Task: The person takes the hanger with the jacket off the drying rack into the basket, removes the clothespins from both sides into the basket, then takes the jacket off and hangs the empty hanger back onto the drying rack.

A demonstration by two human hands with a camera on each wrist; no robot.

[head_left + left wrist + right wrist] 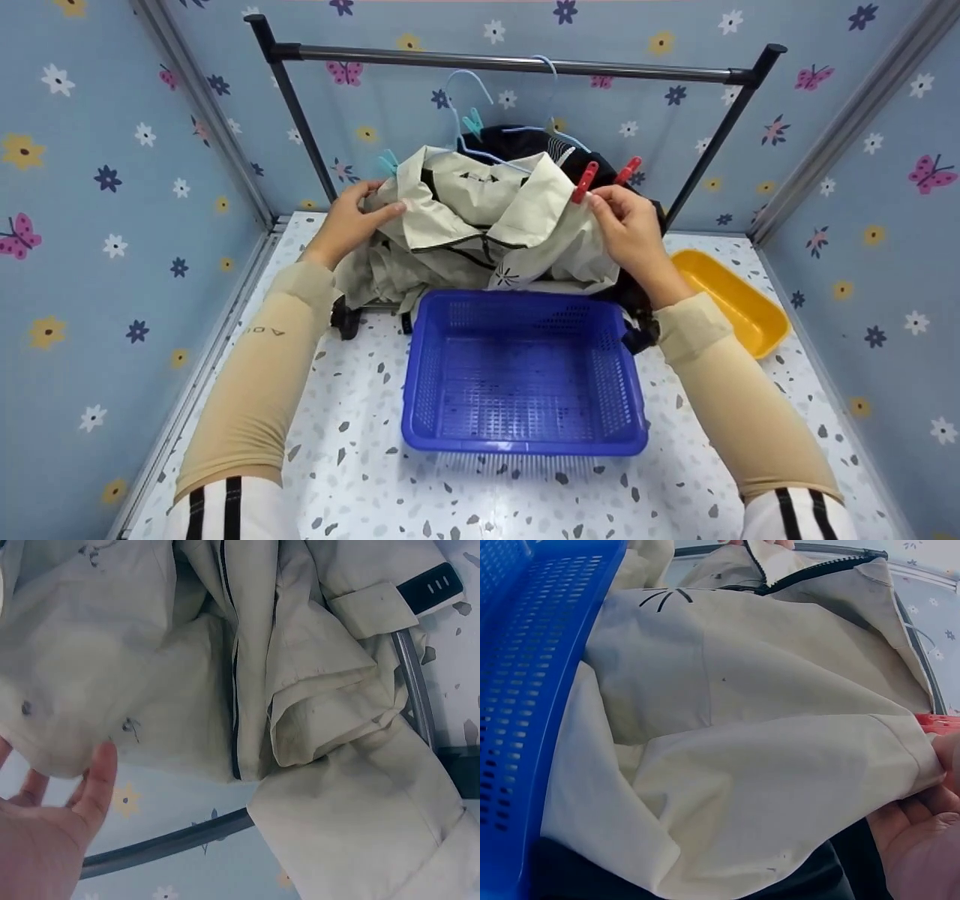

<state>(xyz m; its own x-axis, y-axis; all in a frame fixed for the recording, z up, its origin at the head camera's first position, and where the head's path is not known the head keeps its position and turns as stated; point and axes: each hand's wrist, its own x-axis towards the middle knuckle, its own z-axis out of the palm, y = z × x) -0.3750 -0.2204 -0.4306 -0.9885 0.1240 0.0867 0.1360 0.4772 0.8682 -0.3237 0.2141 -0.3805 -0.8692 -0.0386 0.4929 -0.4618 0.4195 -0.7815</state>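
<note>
A beige jacket [480,202] with a black zipper hangs on a light blue hanger [469,146], its hook standing below the rail. My left hand [351,225] holds one shoulder, thumb in front and other fingers partly hidden behind the cloth. At the other shoulder my right hand [628,225] pinches the fabric just beside a red clothespin [585,182]. A teal clothespin [388,161] sits at the left shoulder. In the right wrist view, the jacket sleeve [780,772] drapes away from my fingers.
Behind the jacket, a black garment [495,140] hangs from the black rail [450,58], with another red clothespin [628,170] and a teal clothespin [472,122]. A blue basket [525,448] stands in front. The yellow tray [776,330] is at right.
</note>
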